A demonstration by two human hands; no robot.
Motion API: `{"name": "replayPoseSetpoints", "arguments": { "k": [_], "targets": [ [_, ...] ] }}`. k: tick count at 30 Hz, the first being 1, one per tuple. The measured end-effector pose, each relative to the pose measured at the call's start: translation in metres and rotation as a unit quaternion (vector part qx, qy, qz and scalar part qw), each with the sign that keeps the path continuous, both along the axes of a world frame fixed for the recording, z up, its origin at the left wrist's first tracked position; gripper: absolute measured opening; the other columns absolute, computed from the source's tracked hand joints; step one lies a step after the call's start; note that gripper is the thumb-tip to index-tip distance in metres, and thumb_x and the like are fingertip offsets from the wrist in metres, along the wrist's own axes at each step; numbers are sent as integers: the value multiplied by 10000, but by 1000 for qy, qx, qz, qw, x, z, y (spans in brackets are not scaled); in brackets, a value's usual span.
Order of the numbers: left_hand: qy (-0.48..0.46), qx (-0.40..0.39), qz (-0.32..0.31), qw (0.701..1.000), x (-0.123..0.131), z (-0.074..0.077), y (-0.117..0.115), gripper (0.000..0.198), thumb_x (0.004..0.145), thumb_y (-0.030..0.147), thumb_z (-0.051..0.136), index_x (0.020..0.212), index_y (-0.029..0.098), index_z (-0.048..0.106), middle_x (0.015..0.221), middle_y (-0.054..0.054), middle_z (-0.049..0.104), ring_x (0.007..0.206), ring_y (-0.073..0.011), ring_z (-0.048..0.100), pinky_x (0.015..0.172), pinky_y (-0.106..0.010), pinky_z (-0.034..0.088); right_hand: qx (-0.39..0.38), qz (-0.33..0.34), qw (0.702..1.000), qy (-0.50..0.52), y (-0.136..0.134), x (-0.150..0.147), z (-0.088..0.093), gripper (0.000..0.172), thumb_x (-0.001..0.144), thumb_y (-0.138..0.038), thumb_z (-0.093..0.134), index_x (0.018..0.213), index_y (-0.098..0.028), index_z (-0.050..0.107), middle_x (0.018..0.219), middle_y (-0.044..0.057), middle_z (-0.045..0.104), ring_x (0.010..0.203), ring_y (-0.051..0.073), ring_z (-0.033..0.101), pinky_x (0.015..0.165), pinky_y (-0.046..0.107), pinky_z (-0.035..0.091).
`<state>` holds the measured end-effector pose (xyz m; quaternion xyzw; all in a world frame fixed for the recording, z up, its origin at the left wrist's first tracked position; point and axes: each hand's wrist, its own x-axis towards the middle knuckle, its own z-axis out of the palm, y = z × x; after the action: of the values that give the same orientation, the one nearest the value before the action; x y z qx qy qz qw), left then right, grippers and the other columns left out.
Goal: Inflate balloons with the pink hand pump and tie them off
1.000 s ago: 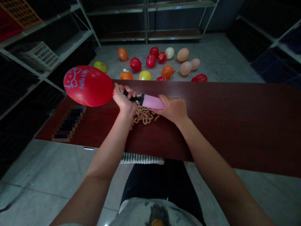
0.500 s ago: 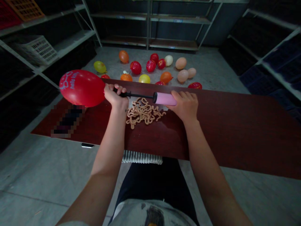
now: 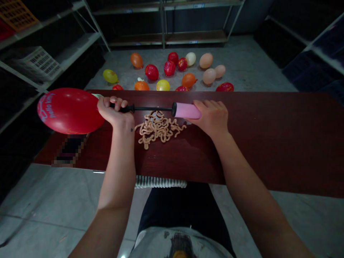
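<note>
My left hand (image 3: 114, 111) is closed around the nozzle end of a hand pump and the neck of a red inflated balloon (image 3: 68, 111) with pale printed lettering. The balloon sticks out to the left, over the table's left end. My right hand (image 3: 212, 116) grips the pink pump barrel (image 3: 186, 110). A thin black rod (image 3: 150, 108) is drawn out long between my two hands. Under the rod lies a pile of limp tan uninflated balloons (image 3: 158, 128) on the dark red-brown table (image 3: 268, 136).
A blurred dark object (image 3: 68, 150) lies on the table's left part. Beyond the table, several inflated balloons (image 3: 172, 70) in red, orange, yellow, green and beige sit on the grey floor. Metal shelving lines the walls, with a white crate (image 3: 40, 62) on the left shelf.
The pump rod has been drawn out: my left hand and the balloon moved left, away from the barrel in my right hand. More of the tan balloon pile shows.
</note>
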<state>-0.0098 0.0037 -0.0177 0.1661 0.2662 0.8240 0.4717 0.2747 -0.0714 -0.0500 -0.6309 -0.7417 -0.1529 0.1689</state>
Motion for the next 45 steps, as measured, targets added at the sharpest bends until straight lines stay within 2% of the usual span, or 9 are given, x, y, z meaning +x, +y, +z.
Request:
{"name": "replayPoseSetpoints", "arguments": {
  "k": [3, 6, 12, 17, 24, 27, 35, 40, 45],
  "targets": [
    [-38, -24, 10, 999, 15, 9, -7, 357, 972, 211, 372, 647, 200, 224, 498, 39, 337, 357, -73, 233, 386, -224, 234, -15, 10, 1000, 1, -2, -8, 0, 588, 848, -661, 529, 1186, -191, 635, 960, 118, 686, 894, 274, 569, 777, 367, 321],
    [-30, -58, -11, 998, 32, 11, -13, 361, 986, 200, 352, 650, 199, 218, 499, 46, 325, 355, -60, 212, 380, -206, 216, -29, 23, 999, 2, -7, -21, 1, 570, 826, -651, 570, 1171, -203, 640, 931, 107, 698, 843, 258, 593, 732, 348, 318],
    [-11, -44, -97, 994, 66, 0, -24, 404, 963, 228, 435, 626, 201, 215, 504, 47, 320, 348, -56, 209, 375, -217, 211, -51, 29, 998, 13, -18, -45, 4, 539, 818, -655, 575, 1122, -217, 654, 857, 93, 716, 715, 221, 610, 630, 315, 289],
    [-33, -66, -103, 992, 76, -3, -27, 388, 948, 222, 433, 617, 196, 233, 501, 49, 325, 348, -57, 217, 380, -211, 223, -33, 30, 999, 15, -15, -46, -1, 512, 799, -666, 591, 1043, -226, 682, 786, 72, 717, 650, 209, 622, 590, 307, 267],
    [-54, -91, -68, 992, 73, -8, -18, 374, 933, 243, 453, 610, 195, 272, 491, 43, 365, 344, -63, 242, 383, -216, 225, 9, 44, 999, 12, -3, -44, -12, 554, 816, -669, 579, 1127, -222, 681, 852, 85, 742, 699, 229, 655, 607, 298, 305],
    [-78, -108, -66, 989, 72, -13, -14, 355, 922, 227, 449, 612, 197, 278, 493, 42, 381, 345, -63, 241, 395, -220, 236, 23, 41, 999, -4, -4, -43, -16, 553, 833, -657, 570, 1150, -217, 678, 811, 83, 731, 700, 235, 659, 613, 306, 325],
    [-107, -114, -49, 987, 55, -15, -26, 252, 831, 115, 428, 644, 204, 284, 488, 45, 401, 351, -67, 276, 415, -218, 236, 38, 48, 995, -73, -31, -7, -17, 516, 864, -623, 548, 1157, -221, 686, 833, 95, 730, 729, 239, 659, 653, 318, 362],
    [-103, -100, -54, 988, 32, -3, -48, 250, 842, 143, 440, 657, 200, 280, 500, 55, 385, 360, -60, 280, 425, -208, 243, 54, 41, 994, -81, -60, 24, -20, 526, 856, -631, 555, 1151, -216, 688, 829, 75, 714, 736, 214, 645, 672, 307, 356],
    [-85, -59, -68, 992, 18, 20, -73, 298, 881, 186, 459, 644, 192, 279, 511, 53, 389, 362, -51, 260, 425, -202, 229, 76, 26, 995, -61, -83, 22, -29, 516, 851, -623, 557, 1137, -213, 684, 834, 65, 710, 727, 195, 626, 663, 289, 348]
  ]
}}
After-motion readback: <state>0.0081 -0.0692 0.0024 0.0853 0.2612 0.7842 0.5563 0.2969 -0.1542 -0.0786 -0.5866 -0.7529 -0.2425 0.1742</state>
